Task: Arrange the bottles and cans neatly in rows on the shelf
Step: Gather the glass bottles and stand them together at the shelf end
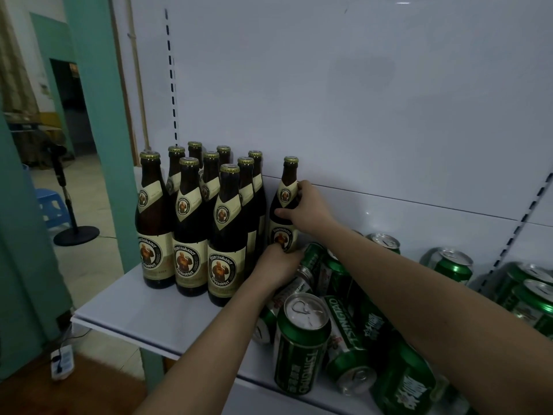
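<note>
Brown glass catches little light here: a lone Franziskaner bottle stands upright at the back of the white shelf, just right of the block of Franziskaner bottles already set in rows, with a narrow gap between. The right hand grasps this bottle at its shoulder, fingers wrapped round the glass beside the neck label. The left hand holds it low, fingertips on the lower label near the base. Right of the bottle, green Tsingtao cans lie jumbled, some on their sides, one upright Tsingtao can near the shelf's front edge; more cans stand further right.

The step in hand looks to be seating this bottle as the start of a new column. To do it well, slide it left along the shelf rather than lifting, keeping it vertical with the lower hand steering the base, until it sits just beside the rearmost bottle of the block, label turned forward to match. A tipped can lies close against its foot and could knock it askew
</note>
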